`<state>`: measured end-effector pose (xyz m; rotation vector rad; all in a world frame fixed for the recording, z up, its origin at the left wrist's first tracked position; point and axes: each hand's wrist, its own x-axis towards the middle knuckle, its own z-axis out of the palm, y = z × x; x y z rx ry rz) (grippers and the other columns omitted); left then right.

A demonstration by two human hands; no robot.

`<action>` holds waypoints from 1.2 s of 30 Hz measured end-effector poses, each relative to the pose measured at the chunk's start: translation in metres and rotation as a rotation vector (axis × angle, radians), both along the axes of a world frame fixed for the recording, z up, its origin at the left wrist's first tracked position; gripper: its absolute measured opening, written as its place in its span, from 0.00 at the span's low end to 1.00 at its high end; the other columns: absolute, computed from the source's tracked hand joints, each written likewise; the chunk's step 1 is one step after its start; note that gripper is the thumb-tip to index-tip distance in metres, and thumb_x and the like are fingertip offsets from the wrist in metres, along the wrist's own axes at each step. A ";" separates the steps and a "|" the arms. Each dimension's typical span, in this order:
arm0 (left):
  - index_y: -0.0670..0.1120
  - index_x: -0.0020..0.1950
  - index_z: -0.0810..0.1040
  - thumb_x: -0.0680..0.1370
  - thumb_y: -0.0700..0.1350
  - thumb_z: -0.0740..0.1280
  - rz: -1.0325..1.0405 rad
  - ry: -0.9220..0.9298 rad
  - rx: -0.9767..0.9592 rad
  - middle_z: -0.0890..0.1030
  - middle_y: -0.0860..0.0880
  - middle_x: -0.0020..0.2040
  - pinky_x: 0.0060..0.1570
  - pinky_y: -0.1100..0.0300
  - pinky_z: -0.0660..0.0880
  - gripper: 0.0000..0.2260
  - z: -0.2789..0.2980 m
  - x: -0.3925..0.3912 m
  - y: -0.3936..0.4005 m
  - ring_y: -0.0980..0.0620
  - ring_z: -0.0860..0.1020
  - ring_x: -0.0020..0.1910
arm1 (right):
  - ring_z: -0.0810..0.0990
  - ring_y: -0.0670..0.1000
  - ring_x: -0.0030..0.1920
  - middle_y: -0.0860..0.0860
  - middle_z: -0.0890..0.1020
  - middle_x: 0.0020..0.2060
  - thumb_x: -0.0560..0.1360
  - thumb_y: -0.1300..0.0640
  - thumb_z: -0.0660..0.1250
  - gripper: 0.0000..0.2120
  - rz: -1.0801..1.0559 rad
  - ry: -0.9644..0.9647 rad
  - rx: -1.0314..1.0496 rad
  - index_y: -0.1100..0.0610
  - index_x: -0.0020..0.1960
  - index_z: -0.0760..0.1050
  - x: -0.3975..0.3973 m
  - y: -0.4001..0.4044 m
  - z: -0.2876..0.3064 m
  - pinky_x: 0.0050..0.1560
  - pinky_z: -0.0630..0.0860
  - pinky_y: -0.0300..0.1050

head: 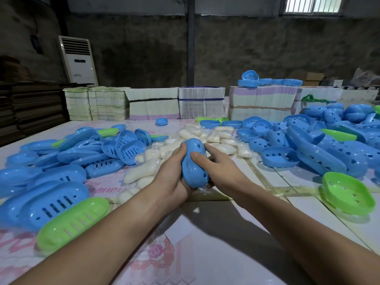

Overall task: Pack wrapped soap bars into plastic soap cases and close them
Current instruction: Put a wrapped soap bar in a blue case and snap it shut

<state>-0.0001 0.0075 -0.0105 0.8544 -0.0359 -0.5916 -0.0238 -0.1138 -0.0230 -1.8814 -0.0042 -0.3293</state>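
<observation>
Bare forearms, bare hands point(197, 171), seemingly no sleeves.

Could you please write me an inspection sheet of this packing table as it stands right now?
Surface: white table with pink printed sheeting.
Job's things: one blue oval plastic soap case held above the table, halves together; clear-wrapped white soap bars heaped centre; blue slotted case halves left, blue perforated case halves right.
Clutter: a few green plastic case halves on both sides; bundled flat card stacks along the far edge.
Grips: left hand and right hand both clasp the case.
Cables: nothing seen.
Surroundings: white standing air conditioner, dark wall, barred window.
</observation>
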 end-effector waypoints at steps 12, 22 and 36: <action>0.54 0.74 0.69 0.83 0.59 0.57 0.057 -0.262 0.151 0.81 0.42 0.64 0.37 0.48 0.83 0.20 -0.007 -0.001 -0.004 0.41 0.84 0.52 | 0.78 0.44 0.27 0.49 0.83 0.37 0.77 0.44 0.67 0.14 0.024 0.051 0.152 0.50 0.58 0.79 -0.004 0.000 0.006 0.27 0.72 0.40; 0.65 0.71 0.69 0.83 0.59 0.57 0.098 -0.422 0.169 0.78 0.50 0.67 0.48 0.42 0.83 0.16 -0.012 0.006 -0.008 0.46 0.84 0.56 | 0.79 0.48 0.27 0.52 0.84 0.41 0.77 0.45 0.68 0.15 -0.003 0.068 0.208 0.50 0.60 0.76 -0.007 -0.001 0.010 0.27 0.73 0.43; 0.60 0.67 0.74 0.85 0.56 0.56 0.125 -0.318 0.092 0.82 0.46 0.60 0.39 0.48 0.82 0.13 -0.015 0.016 -0.011 0.47 0.85 0.46 | 0.80 0.55 0.27 0.52 0.83 0.38 0.76 0.44 0.69 0.17 -0.017 0.097 0.248 0.53 0.60 0.75 -0.009 0.003 0.011 0.24 0.72 0.41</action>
